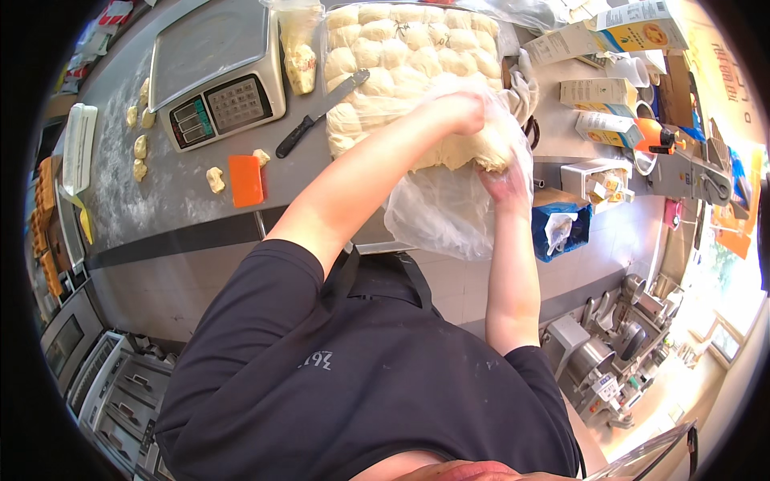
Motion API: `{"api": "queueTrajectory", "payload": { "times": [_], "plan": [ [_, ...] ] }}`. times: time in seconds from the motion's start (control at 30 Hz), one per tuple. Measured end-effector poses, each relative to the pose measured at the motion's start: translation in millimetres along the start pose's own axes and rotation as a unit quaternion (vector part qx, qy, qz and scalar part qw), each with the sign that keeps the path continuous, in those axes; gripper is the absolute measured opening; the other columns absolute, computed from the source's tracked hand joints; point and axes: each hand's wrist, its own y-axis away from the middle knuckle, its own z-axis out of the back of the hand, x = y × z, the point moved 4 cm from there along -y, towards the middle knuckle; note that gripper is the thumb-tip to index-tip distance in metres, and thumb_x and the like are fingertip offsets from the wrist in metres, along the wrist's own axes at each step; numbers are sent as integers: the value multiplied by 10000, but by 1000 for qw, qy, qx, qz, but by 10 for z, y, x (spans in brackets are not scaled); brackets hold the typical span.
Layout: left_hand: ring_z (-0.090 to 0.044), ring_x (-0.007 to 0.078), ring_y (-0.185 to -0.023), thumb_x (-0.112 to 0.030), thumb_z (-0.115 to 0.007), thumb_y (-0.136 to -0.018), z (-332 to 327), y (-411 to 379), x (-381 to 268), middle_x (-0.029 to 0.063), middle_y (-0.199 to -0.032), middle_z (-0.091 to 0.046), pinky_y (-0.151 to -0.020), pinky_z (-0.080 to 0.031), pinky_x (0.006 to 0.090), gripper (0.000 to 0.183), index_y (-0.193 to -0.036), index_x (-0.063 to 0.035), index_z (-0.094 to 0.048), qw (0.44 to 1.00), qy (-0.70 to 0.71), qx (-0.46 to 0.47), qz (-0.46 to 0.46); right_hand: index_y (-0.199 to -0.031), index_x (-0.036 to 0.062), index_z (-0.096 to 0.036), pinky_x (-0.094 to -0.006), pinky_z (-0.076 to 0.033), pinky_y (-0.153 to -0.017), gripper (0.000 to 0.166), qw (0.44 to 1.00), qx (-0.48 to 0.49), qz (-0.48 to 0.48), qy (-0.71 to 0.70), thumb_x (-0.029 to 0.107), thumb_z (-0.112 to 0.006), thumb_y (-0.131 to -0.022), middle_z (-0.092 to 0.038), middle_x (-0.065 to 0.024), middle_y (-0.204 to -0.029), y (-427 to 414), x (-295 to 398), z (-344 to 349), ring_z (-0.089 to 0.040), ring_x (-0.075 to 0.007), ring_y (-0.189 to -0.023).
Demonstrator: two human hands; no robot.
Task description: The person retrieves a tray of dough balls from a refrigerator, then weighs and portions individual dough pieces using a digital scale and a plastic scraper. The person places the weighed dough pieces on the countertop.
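Note:
Rows of pale dough balls (397, 54) lie close together under clear plastic that bears handwriting. My left hand (468, 114) is curled on the clear plastic bag (442, 225) over the near right part of the dough; its fingertips are hidden. Just below and to the right, my right hand (507, 183) is partly covered by the plastic and holds the torn near end of a thick dough piece (490, 153). A knife with a black handle (293, 138) rests left of the dough, its smeared blade tip on the plastic. An orange dough scraper (245, 180) lies farther left beside small dough lumps (215, 180).
A digital scale (225, 108) stands at the left, beside a filled plastic piping bag (300, 63). Flour and more lumps are on the metal counter (180, 180). Cartons (598, 96), an orange spray bottle (656, 137) and a blue-lined bin (562, 231) are at the right.

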Motion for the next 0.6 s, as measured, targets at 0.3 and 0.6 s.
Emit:
{"api": "queueTrajectory", "payload": {
  "times": [0.3, 0.6],
  "plan": [
    [-769, 335, -1060, -138, -634, -911, -48, -53, 76, 195, -1130, -808, -939, -584, 449, 276, -1060, -58, -852, 1000, -10, -16, -3, -1527, 109, -580, -426, -626, -991, 484, 877, -89, -202, -426, 346, -570, -1104, -705, -68, -1448, 286, -36, -132, -707, -231, -1269],
    [-750, 329, -1156, -144, -631, -923, -100, -80, 93, 177, -1214, -799, -997, -572, 432, 315, -1149, -65, -836, 999, 23, 34, 9, -1584, 49, -507, -502, -578, -1082, 569, 861, -159, -220, -430, 345, -449, -1103, -625, -127, -1554, 776, -214, 62, -640, -343, -1376]
  ]
}}
